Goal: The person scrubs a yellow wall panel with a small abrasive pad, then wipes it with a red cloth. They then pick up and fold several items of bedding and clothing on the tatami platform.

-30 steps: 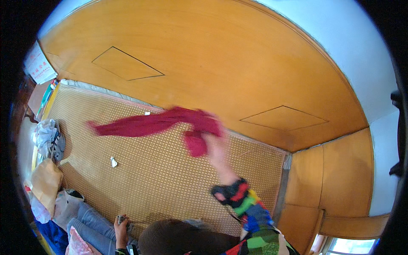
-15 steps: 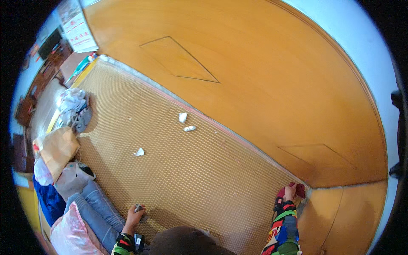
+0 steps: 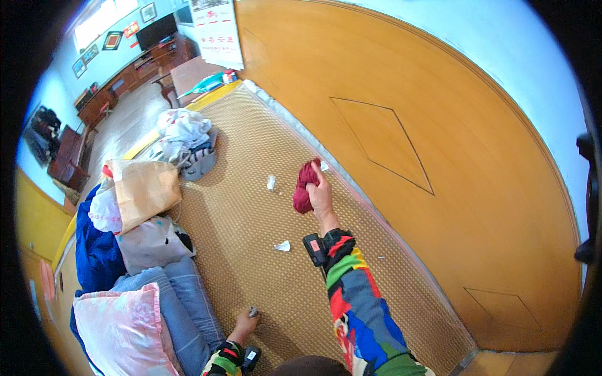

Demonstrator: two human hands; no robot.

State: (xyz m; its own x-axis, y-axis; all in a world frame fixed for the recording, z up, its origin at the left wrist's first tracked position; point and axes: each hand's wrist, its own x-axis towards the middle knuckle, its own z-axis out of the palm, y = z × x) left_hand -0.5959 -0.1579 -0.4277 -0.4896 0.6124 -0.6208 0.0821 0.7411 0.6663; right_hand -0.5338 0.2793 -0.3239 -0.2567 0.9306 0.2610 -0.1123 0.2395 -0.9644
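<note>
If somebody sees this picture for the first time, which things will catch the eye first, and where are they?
First comes the red cloth, bunched in the right hand, raised over the middle of the woven mat. Next, the big wooden headboard curves along the mat's right side. On the left edge lies a heap: a brown paper bag, a pink pillow and blue jeans, while the left hand rests on the mat below.
</note>
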